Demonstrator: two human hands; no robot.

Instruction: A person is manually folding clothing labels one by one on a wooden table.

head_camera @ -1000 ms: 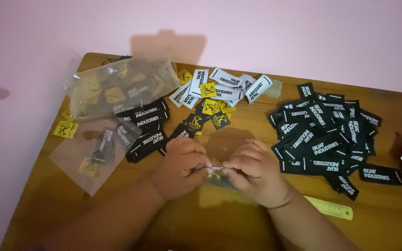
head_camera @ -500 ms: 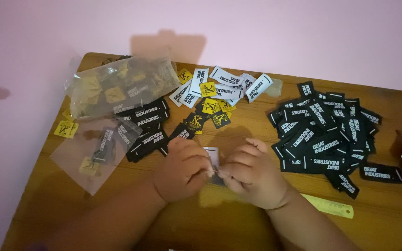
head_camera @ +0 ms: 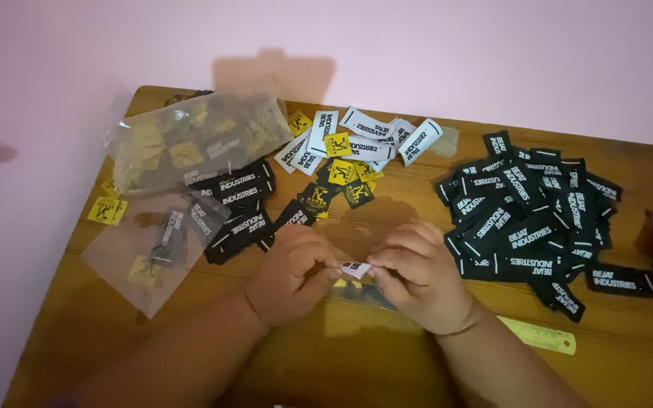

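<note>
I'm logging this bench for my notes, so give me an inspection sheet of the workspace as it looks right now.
Surface: wooden table, dimly lit.
Job's things: small white label pinched between left hand and right hand; a clear bag lies under them.
Clutter: black label pile at right; white labels and yellow tags at top; filled plastic bag and flat clear bag at left; green ruler.
Grippers: both hands closed on the label.
Cables: nothing seen.
Surroundings: pink wall.

a brown wooden tabletop (head_camera: 190,355) stands against a plain pink wall (head_camera: 455,53), under dim light that casts soft shadows.
</note>
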